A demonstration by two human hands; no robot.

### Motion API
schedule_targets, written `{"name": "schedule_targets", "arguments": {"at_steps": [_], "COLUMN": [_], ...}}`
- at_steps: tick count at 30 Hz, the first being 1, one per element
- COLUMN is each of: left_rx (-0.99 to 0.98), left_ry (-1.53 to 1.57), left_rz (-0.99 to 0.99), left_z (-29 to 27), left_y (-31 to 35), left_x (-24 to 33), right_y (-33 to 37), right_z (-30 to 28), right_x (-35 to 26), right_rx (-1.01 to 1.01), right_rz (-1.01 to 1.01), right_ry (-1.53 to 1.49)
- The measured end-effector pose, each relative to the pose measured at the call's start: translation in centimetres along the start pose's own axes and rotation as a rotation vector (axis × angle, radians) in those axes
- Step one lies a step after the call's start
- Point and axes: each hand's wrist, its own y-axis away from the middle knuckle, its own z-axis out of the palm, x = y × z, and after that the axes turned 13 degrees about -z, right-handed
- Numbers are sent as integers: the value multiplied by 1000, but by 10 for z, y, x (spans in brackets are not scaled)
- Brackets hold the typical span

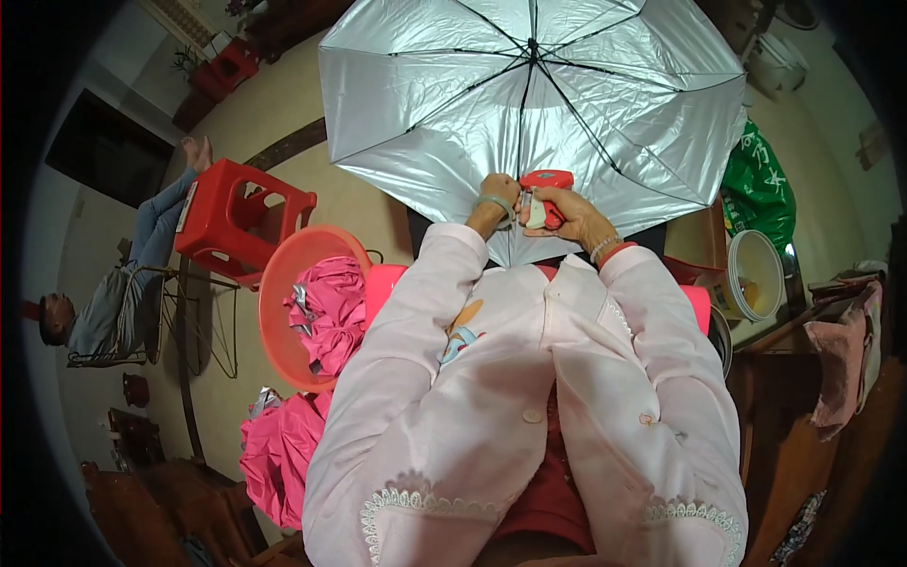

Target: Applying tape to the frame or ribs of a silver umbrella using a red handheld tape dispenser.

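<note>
An open umbrella (652, 123) is spread in front of me, its silver inner side and thin black ribs facing me. My right hand (572, 217) is closed around a red and off-white handheld tool (548, 180) over the near part of the canopy. Close beside it, my left hand (499, 194) has its fingers closed by the lower end of a black rib. What the left fingers pinch is too small to make out.
At left, an orange-red basin (274, 312) holds pink fabric (331, 312), with more pink fabric (283, 454) below. A red stool (213, 213) stands beyond; a person (123, 302) sits farther left. At right are a green bag (765, 189) and white buckets (761, 274).
</note>
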Motion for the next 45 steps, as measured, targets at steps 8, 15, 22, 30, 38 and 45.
{"name": "schedule_targets", "arguments": {"at_steps": [8,15,22,30,38,45], "left_rx": [104,56,82,115,158,181], "left_ry": [-120,-78,-100,-139,-249,-256], "left_rz": [54,20,22,85,212,164], "left_z": [4,3,1,3,5,5], "left_y": [-18,-11,-4,-11,-18,-10], "left_x": [-9,-6,-2,-9,-13,-7], "right_y": [1,10,9,6,1,1], "right_z": [2,10,11,10,2,1], "right_x": [-2,-3,-5,-3,0,1], "right_rx": [32,55,16,9,29,49], "right_rz": [4,-35,-8,0,12,6], "right_ry": [-29,24,16,-2,-40,-40]}}
